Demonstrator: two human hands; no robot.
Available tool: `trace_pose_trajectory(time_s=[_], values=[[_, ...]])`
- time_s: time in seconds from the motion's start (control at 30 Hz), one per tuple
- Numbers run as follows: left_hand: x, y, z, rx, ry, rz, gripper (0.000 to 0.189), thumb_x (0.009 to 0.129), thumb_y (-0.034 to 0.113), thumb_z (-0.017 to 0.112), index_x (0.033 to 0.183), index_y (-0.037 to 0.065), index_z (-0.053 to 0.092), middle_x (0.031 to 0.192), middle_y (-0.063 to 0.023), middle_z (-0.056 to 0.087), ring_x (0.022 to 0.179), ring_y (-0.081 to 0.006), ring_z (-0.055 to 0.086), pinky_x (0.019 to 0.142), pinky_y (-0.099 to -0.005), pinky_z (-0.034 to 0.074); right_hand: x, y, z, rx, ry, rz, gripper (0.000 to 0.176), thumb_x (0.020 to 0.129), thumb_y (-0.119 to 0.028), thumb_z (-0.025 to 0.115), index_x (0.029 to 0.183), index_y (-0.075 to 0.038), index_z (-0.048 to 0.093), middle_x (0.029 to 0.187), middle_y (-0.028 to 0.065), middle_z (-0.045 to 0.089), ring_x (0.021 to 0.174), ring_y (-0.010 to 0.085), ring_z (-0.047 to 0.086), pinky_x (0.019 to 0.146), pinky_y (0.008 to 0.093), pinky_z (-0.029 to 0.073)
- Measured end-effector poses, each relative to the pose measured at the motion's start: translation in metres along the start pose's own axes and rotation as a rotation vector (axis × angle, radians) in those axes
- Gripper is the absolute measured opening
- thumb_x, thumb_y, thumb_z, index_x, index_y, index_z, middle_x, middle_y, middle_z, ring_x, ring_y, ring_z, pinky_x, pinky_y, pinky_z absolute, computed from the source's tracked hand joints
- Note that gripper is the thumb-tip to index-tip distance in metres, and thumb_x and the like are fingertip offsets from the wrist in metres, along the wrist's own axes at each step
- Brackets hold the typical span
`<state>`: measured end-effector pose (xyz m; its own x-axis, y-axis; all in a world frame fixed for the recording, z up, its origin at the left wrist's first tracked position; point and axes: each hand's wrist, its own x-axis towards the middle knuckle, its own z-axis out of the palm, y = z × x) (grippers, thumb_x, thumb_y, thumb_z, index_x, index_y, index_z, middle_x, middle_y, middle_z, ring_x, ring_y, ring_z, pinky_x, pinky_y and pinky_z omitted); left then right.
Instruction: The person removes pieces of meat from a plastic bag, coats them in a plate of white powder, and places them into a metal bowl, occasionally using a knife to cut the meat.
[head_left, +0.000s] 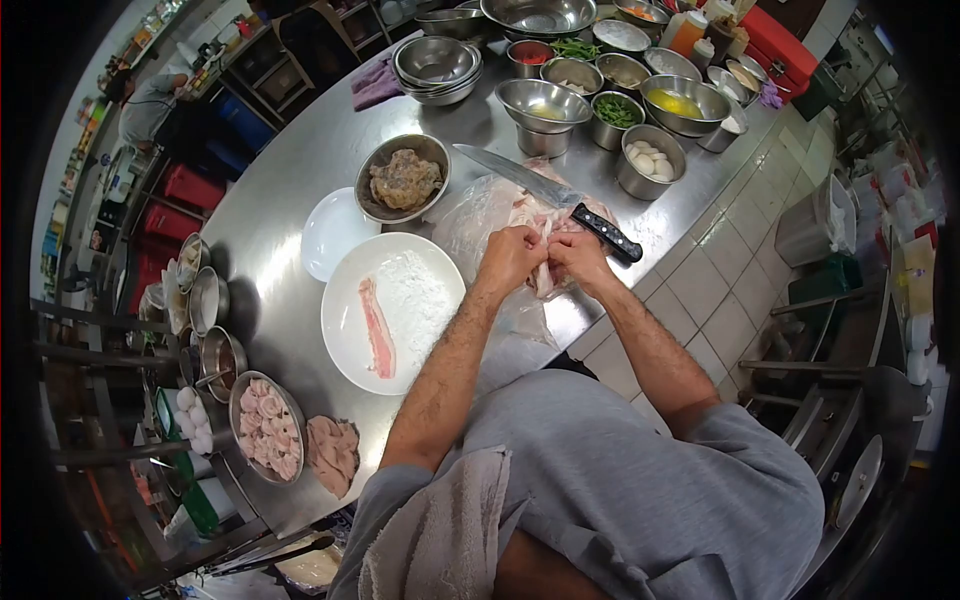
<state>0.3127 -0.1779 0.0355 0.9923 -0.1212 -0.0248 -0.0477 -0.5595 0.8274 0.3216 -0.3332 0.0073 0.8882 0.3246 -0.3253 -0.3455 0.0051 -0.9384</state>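
Observation:
My left hand (pixel 512 256) and my right hand (pixel 581 262) are close together, fingers pinched on thin raw bacon slices (pixel 541 282) in an opened clear plastic bag (pixel 463 222). The fingertips partly hide the meat. Just beyond my hands, a large knife (pixel 545 186) with a black handle lies across the bacon, its tip pointing to the far left. On a white plate (pixel 338 343) left of my hands, one bacon strip (pixel 376 330) rests beside a spread of white powder (pixel 416 300). Behind the plate a steel bowl (pixel 366 203) contains a lump of brownish minced mixture (pixel 406 180).
An empty-looking white plate (pixel 325 235) sits beside the larger one. Steel bowls of ingredients, including eggs (pixel 650 160), crowd the far right. At near left are a bowl of pink meat pieces (pixel 268 425) and a pink cloth (pixel 332 455). Another person (pixel 152 108) stands at far left.

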Motion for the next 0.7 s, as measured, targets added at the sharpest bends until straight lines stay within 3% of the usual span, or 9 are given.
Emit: trace_pose_trajectory(time_s=[0.23, 0.3, 0.37, 0.43, 0.53, 0.6, 0.63, 0.7], values=[[0.002, -0.021, 0.010, -0.259, -0.022, -0.101, 0.022, 0.067, 0.011, 0.066, 0.085, -0.002, 0.065, 0.076, -0.0131, 0.066, 0.069, -0.0202, 0.064, 0.064, -0.0300, 0.051, -0.008, -0.010, 0.006, 0.162, 0.022, 0.030, 0.017, 0.080, -0.014, 0.058, 0.082, 0.002, 0.061, 0.074, 0.0059, 0.061, 0.060, 0.0122, 0.059, 0.051, 0.0240, 0.047], [0.000, -0.015, 0.008, -0.222, -0.010, -0.084, 0.021, 0.071, 0.004, 0.063, 0.090, -0.004, 0.061, 0.073, -0.0055, 0.061, 0.061, -0.0108, 0.058, 0.053, -0.0233, 0.047, -0.006, -0.010, 0.006, 0.203, 0.036, 0.053, 0.017, 0.079, -0.015, 0.059, 0.080, 0.002, 0.060, 0.073, 0.0064, 0.061, 0.058, 0.0125, 0.058, 0.049, 0.0240, 0.047], [-0.002, -0.018, 0.012, -0.237, 0.030, -0.035, 0.020, 0.071, 0.003, 0.062, 0.090, -0.003, 0.059, 0.074, -0.0054, 0.060, 0.061, -0.0106, 0.057, 0.054, -0.0231, 0.047, -0.001, -0.005, 0.005, -0.097, 0.093, 0.006, 0.016, 0.076, -0.014, 0.058, 0.076, 0.002, 0.059, 0.072, 0.0080, 0.060, 0.055, 0.0136, 0.058, 0.044, 0.0242, 0.045], [-0.003, -0.017, 0.011, -0.251, 0.076, 0.017, 0.020, 0.072, 0.002, 0.061, 0.091, -0.002, 0.057, 0.074, -0.0053, 0.059, 0.061, -0.0103, 0.056, 0.054, -0.0229, 0.046, -0.001, -0.006, 0.004, -0.111, 0.113, 0.014, 0.015, 0.075, -0.012, 0.057, 0.076, 0.002, 0.060, 0.072, 0.0084, 0.060, 0.055, 0.0139, 0.058, 0.044, 0.0250, 0.046], [-0.003, -0.022, 0.007, -0.506, 0.144, -0.092, 0.022, 0.073, 0.001, 0.059, 0.093, -0.001, 0.051, 0.076, -0.0055, 0.057, 0.064, -0.0107, 0.055, 0.056, -0.0239, 0.048, 0.000, -0.002, 0.003, -0.005, 0.163, 0.017, 0.014, 0.074, -0.010, 0.056, 0.076, 0.003, 0.059, 0.072, 0.0088, 0.060, 0.055, 0.0147, 0.059, 0.045, 0.0266, 0.048], [-0.001, -0.032, 0.003, -0.948, 0.264, -0.159, 0.025, 0.075, 0.002, 0.058, 0.098, 0.000, 0.047, 0.078, -0.0074, 0.057, 0.069, -0.0142, 0.058, 0.060, -0.0267, 0.050, -0.004, -0.006, 0.003, 0.182, 0.212, 0.018, 0.017, 0.074, -0.009, 0.056, 0.084, 0.005, 0.059, 0.076, 0.0093, 0.061, 0.058, 0.0157, 0.061, 0.049, 0.0282, 0.053], [0.000, -0.032, 0.000, -0.946, 0.268, -0.148, 0.025, 0.075, 0.002, 0.058, 0.098, 0.000, 0.047, 0.078, -0.0074, 0.057, 0.069, -0.0142, 0.058, 0.060, -0.0267, 0.050, -0.003, -0.008, 0.002, 0.181, 0.207, 0.006, 0.017, 0.074, -0.009, 0.056, 0.084, 0.005, 0.059, 0.076, 0.0093, 0.061, 0.058, 0.0157, 0.061, 0.049, 0.0282, 0.053], [-0.001, -0.027, -0.008, -1.250, 0.340, -0.193, 0.035, 0.078, 0.008, 0.060, 0.107, 0.003, 0.041, 0.087, -0.0111, 0.057, 0.068, -0.0203, 0.060, 0.059, -0.0303, 0.053, 0.000, -0.009, -0.004, 0.145, 0.250, -0.014, 0.021, 0.073, -0.010, 0.058, 0.089, 0.005, 0.059, 0.077, 0.0102, 0.061, 0.062, 0.0153, 0.061, 0.050, 0.0270, 0.054]])
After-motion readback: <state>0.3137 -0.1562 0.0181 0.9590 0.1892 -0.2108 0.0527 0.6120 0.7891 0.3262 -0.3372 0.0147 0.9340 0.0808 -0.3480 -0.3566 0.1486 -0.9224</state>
